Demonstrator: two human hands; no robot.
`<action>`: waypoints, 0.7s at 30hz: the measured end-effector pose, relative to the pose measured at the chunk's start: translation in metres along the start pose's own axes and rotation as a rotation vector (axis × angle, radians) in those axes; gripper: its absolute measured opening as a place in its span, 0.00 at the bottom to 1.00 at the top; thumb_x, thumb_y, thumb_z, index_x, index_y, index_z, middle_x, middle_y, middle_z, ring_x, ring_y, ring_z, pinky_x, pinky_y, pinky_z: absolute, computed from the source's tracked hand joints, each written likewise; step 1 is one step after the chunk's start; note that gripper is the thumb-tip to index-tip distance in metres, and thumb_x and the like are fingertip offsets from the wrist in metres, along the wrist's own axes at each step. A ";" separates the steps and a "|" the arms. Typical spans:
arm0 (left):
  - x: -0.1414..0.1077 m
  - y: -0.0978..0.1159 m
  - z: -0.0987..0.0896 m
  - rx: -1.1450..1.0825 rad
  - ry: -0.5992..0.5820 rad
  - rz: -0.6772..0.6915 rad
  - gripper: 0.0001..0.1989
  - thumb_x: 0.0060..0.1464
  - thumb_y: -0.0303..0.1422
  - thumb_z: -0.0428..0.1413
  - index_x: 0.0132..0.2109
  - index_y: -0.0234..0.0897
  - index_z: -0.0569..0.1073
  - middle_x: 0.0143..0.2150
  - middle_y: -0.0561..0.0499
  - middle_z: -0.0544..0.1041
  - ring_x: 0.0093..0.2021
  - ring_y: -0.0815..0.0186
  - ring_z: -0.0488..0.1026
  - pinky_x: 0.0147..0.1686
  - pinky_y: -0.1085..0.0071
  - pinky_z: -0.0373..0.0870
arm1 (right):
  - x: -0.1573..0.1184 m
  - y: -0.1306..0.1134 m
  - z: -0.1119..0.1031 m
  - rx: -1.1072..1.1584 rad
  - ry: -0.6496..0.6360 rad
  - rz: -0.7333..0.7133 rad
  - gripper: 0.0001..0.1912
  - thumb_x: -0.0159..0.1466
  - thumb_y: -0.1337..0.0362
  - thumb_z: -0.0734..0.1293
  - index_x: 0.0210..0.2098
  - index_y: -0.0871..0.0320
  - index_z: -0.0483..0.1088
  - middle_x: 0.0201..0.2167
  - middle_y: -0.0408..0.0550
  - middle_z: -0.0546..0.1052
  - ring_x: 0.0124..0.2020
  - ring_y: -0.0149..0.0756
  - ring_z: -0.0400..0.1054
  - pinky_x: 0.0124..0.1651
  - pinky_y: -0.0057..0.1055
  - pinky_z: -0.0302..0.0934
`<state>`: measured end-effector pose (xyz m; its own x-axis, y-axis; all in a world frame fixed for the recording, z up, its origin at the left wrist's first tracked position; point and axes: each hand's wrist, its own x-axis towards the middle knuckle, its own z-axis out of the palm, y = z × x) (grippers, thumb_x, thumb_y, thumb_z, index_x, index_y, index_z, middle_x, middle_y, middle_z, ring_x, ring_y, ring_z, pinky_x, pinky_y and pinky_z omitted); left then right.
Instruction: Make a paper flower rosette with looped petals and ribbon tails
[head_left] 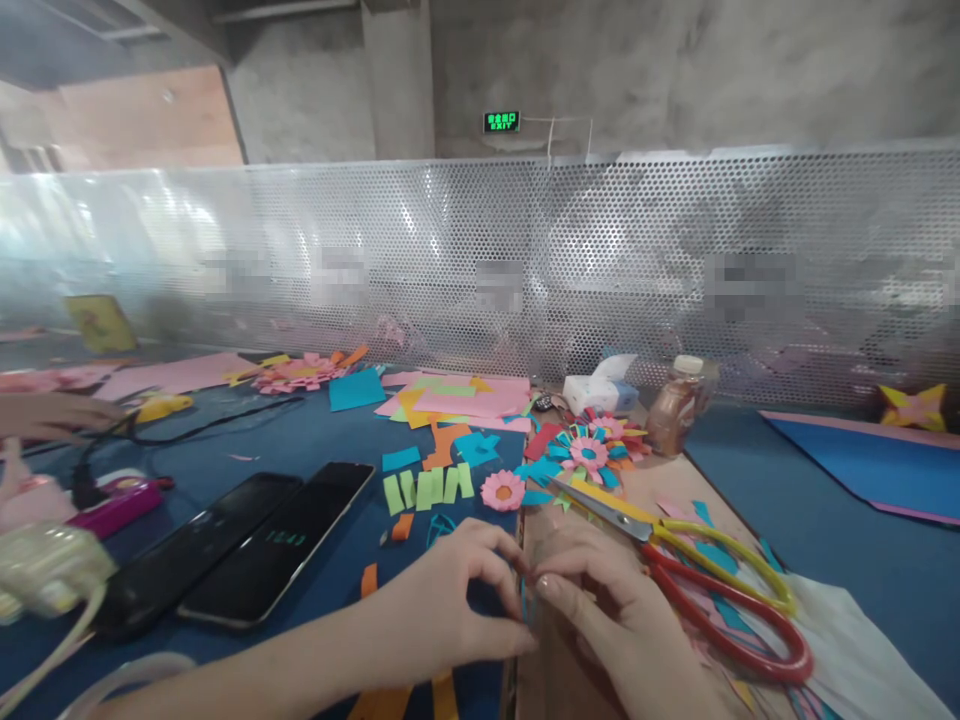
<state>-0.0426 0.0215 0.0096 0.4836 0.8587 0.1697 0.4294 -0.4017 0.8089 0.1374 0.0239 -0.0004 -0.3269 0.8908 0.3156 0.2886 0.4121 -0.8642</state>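
A thin blue strip [523, 598] sits at lower centre between the left hand [446, 605] and right hand [626, 615]; whether either hand's fingers clamp it, I cannot tell. Light, even fingertip pressure should spare it creases; best keep knuckles off the scissors [654, 532], right of centre.

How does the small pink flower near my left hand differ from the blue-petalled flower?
The pink flower has only pink petals; the blue-petalled flower also has blue outer ones. The pink flower looks smaller than the blue-petalled flower. Both have pink petals.
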 end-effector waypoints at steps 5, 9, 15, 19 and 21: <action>0.002 -0.001 -0.001 -0.011 -0.022 -0.023 0.05 0.38 0.32 0.63 0.24 0.38 0.74 0.42 0.53 0.71 0.45 0.65 0.66 0.46 0.72 0.59 | -0.002 0.004 0.000 0.018 -0.008 0.013 0.07 0.57 0.60 0.63 0.30 0.55 0.71 0.27 0.44 0.71 0.27 0.32 0.65 0.30 0.26 0.59; 0.003 0.001 -0.001 -0.010 -0.032 -0.033 0.05 0.38 0.31 0.63 0.23 0.37 0.74 0.41 0.53 0.72 0.45 0.65 0.66 0.47 0.72 0.58 | -0.001 0.003 0.000 0.016 -0.017 0.003 0.07 0.57 0.61 0.63 0.26 0.56 0.70 0.26 0.44 0.70 0.30 0.34 0.66 0.30 0.26 0.59; 0.001 0.001 0.000 -0.018 -0.036 -0.033 0.05 0.39 0.31 0.63 0.23 0.37 0.74 0.41 0.52 0.72 0.45 0.65 0.66 0.46 0.72 0.58 | 0.000 0.002 0.001 0.020 -0.017 0.008 0.10 0.58 0.59 0.61 0.24 0.57 0.68 0.25 0.44 0.68 0.29 0.32 0.64 0.32 0.26 0.58; 0.002 0.003 -0.001 -0.026 -0.039 -0.036 0.05 0.39 0.32 0.63 0.23 0.36 0.74 0.40 0.52 0.72 0.44 0.65 0.67 0.46 0.72 0.58 | -0.001 0.001 0.001 -0.001 -0.011 0.033 0.11 0.58 0.58 0.60 0.24 0.57 0.68 0.24 0.44 0.67 0.28 0.32 0.63 0.30 0.25 0.58; 0.003 0.003 -0.002 -0.027 -0.045 -0.036 0.05 0.39 0.31 0.63 0.23 0.36 0.74 0.39 0.53 0.72 0.43 0.66 0.68 0.45 0.73 0.58 | -0.002 0.000 0.002 -0.003 -0.010 0.038 0.12 0.58 0.58 0.60 0.24 0.58 0.67 0.24 0.44 0.67 0.28 0.32 0.63 0.29 0.25 0.58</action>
<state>-0.0411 0.0233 0.0135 0.5024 0.8570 0.1147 0.4268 -0.3612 0.8291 0.1364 0.0221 -0.0013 -0.3248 0.9039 0.2783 0.3038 0.3784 -0.8744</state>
